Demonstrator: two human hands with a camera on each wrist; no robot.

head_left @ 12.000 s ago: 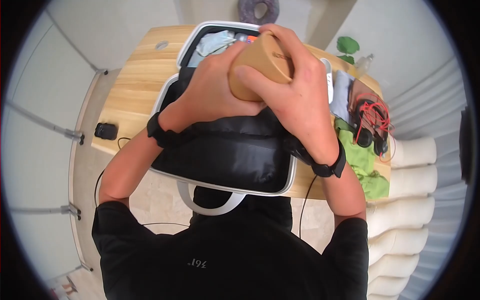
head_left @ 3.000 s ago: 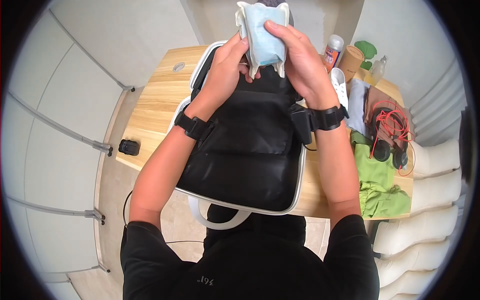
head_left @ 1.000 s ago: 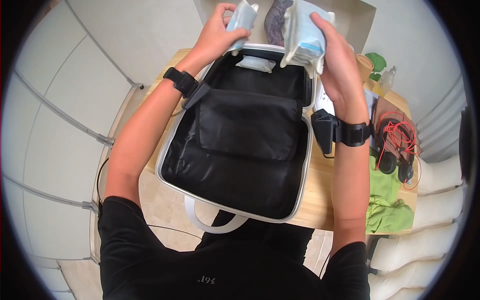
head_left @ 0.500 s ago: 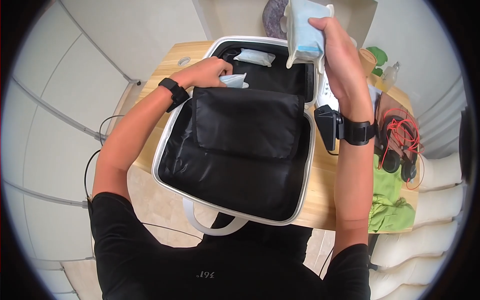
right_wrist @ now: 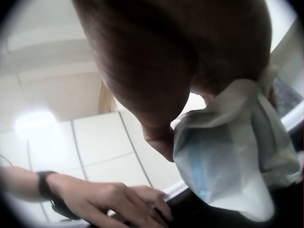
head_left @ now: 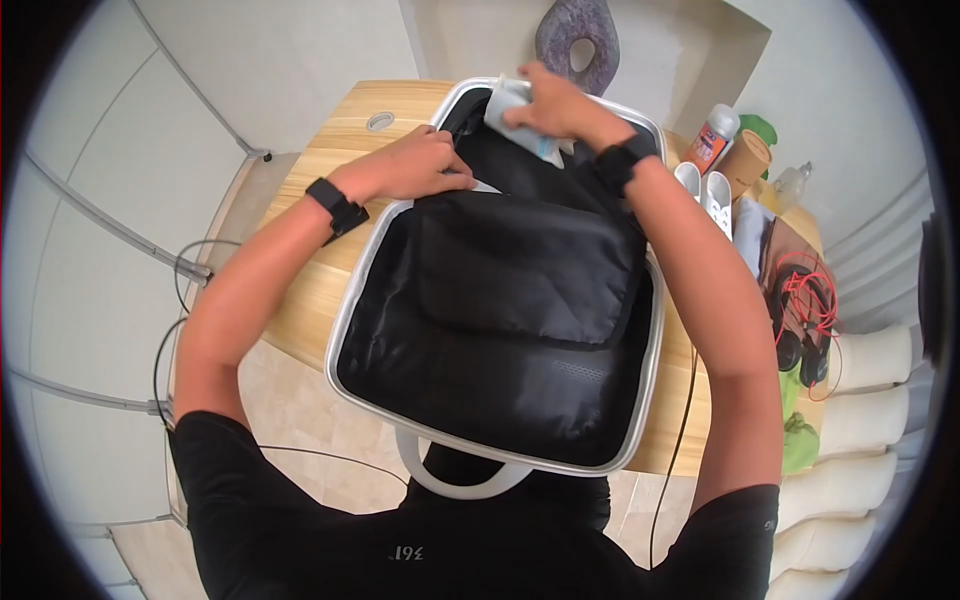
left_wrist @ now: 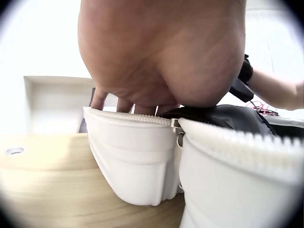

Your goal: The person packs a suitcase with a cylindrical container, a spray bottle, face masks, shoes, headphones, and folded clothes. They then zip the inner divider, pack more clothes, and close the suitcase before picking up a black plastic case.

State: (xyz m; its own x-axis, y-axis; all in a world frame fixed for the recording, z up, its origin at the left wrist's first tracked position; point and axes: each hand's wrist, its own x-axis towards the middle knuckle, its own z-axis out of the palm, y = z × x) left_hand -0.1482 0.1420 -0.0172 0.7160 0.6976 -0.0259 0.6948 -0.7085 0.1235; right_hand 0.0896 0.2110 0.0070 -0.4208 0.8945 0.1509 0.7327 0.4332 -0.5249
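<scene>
A light-blue and white packet (head_left: 522,128) is gripped by the right hand (head_left: 562,105) above the far half of the open suitcase (head_left: 352,300); the right wrist view shows the thumb against the packet (right_wrist: 223,156). Over the suitcase's left rim reaches the left hand (head_left: 410,165), its fingers down inside. By its thumb a white corner of a second packet (head_left: 487,187) sticks out beside the black flap (head_left: 530,265), most of it hidden. In the left wrist view the left hand (left_wrist: 161,52) is above the zipped rim, fingertips hidden behind it.
On the table's right stand a spray can (head_left: 712,138), a brown cylinder (head_left: 745,160), white shoes (head_left: 717,200) and a bottle (head_left: 790,183). Nearer lie folded clothes (head_left: 797,440) and headphones with a red cable (head_left: 803,300). A grey neck pillow (head_left: 600,45) is beyond the suitcase.
Both hands held packets above the suitcase a second ago. The left hand lowered its packet to the flap's edge; the right hand has since moved left and down over the far half.
</scene>
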